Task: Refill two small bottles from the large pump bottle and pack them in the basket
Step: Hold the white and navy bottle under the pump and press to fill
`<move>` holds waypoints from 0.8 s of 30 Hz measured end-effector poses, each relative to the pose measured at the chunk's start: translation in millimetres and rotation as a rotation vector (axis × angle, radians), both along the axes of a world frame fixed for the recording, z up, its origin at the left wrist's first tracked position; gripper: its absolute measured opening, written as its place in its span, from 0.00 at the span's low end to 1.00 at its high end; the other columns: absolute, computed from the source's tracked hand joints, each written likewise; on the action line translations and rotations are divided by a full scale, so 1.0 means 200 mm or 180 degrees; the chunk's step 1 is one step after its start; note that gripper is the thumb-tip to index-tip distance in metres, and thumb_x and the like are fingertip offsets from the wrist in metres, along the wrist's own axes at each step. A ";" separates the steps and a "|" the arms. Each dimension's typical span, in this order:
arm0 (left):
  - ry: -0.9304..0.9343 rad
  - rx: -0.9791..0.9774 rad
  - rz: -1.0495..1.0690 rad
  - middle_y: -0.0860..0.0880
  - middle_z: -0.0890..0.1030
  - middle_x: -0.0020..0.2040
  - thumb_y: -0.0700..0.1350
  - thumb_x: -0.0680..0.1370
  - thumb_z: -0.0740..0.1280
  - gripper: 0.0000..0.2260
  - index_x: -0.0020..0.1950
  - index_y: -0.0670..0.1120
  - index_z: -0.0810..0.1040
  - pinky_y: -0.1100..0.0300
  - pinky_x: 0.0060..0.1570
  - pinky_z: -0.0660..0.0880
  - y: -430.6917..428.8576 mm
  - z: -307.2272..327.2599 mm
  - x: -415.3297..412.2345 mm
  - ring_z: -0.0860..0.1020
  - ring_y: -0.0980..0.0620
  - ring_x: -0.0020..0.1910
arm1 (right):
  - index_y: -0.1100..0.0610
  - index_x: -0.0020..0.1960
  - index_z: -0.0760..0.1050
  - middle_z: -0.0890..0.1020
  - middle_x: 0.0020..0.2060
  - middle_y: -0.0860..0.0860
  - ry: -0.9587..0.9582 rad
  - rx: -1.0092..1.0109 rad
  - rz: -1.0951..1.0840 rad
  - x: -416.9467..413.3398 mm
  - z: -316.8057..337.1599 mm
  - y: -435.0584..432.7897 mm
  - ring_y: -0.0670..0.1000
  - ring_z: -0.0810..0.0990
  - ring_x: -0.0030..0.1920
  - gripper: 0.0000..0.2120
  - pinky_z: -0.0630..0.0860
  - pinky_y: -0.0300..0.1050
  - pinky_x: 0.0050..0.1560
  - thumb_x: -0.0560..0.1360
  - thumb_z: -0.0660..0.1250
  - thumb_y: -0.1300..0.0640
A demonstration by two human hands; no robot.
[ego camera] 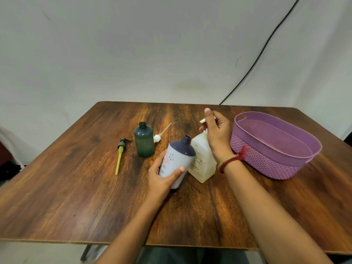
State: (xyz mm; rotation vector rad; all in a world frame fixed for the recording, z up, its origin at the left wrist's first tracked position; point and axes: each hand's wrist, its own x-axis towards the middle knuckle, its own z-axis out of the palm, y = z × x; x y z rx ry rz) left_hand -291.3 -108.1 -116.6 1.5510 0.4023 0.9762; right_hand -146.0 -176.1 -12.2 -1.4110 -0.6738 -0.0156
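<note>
Now left hand (159, 178) grips capless white navy-shouldered bottle (176, 161); right hand (217, 130) clasps pump bottle (202, 161).

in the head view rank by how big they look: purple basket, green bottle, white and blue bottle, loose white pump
1. purple basket
2. white and blue bottle, but it is held nearer the camera, so unsure against the next
3. green bottle
4. loose white pump

We see the large pump bottle (202, 164), cream and squarish, upright mid-table, with a tilted, uncapped white bottle (176, 162) with a navy shoulder just beside it. An uncapped green bottle (144, 142) stands to the left, and the purple basket (270, 149) sits empty on the right.
</note>
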 end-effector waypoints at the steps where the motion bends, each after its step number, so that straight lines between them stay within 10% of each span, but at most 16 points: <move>1: 0.0008 -0.0067 -0.0088 0.57 0.79 0.57 0.57 0.61 0.76 0.30 0.62 0.55 0.74 0.65 0.48 0.76 0.01 0.02 0.00 0.78 0.58 0.56 | 0.52 0.33 0.72 0.75 0.26 0.48 -0.0040 -0.0039 -0.0046 0.00 0.00 0.00 0.44 0.74 0.28 0.17 0.72 0.40 0.34 0.80 0.60 0.52; 24: 0.0367 0.0244 -0.0312 0.55 0.80 0.51 0.63 0.56 0.75 0.32 0.58 0.56 0.76 0.67 0.41 0.76 0.02 0.33 0.01 0.79 0.62 0.48 | 0.54 0.33 0.72 0.74 0.29 0.48 0.0072 -0.0033 0.0218 0.01 0.02 -0.02 0.37 0.73 0.30 0.18 0.70 0.33 0.34 0.81 0.56 0.58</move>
